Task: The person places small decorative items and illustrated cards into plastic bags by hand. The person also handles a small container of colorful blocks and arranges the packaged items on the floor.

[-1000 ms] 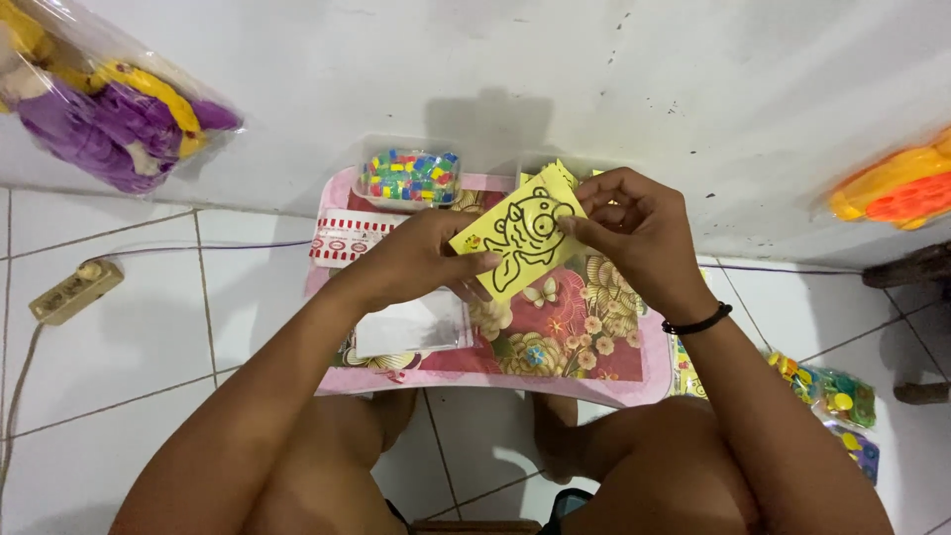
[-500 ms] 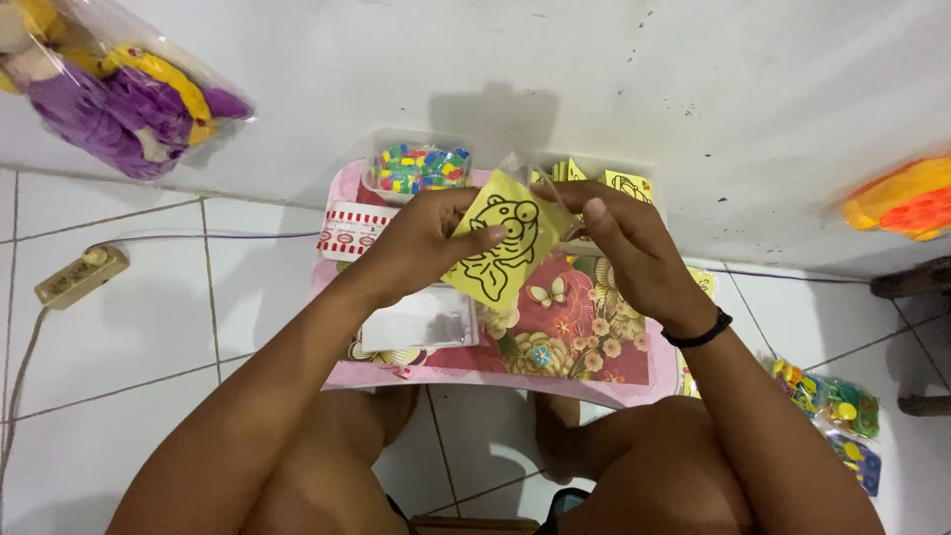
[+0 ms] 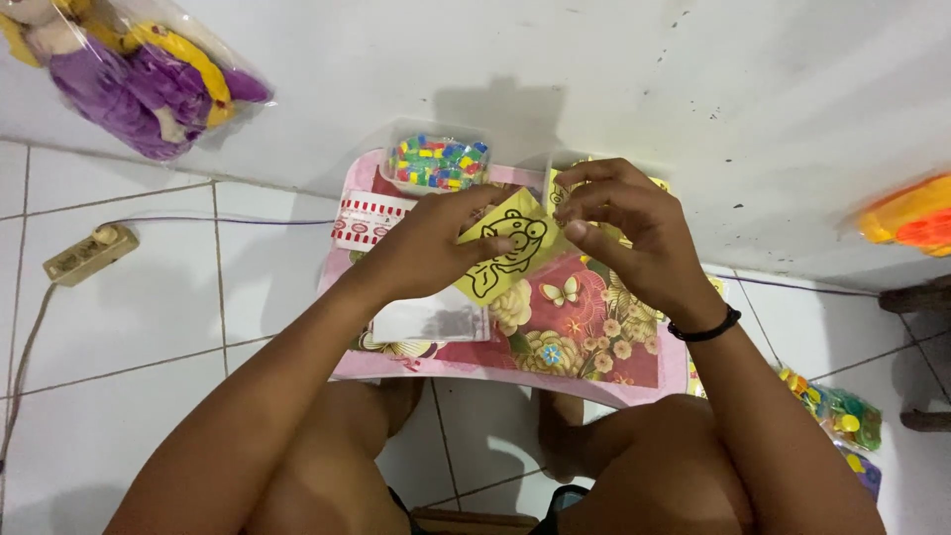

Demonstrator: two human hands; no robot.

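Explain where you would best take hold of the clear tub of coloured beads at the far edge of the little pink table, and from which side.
Judging by its pose, grip the tub of beads across its short side walls, coming down from above. It sits upright with its top facing up, the wall close behind it, and the left hand crowding its near side.

A bagged purple and yellow plush toy (image 3: 139, 74) fills the upper left — a beige power strip (image 3: 89, 253) lies on the white tiled floor (image 3: 149, 327) below; an orange toy (image 3: 911, 218) sits far right.

Clear bag of purple plush (image 3: 129, 74) top left, red-white striped packet (image 3: 369, 220) on table, possibly toy bag (image 3: 837, 416) right
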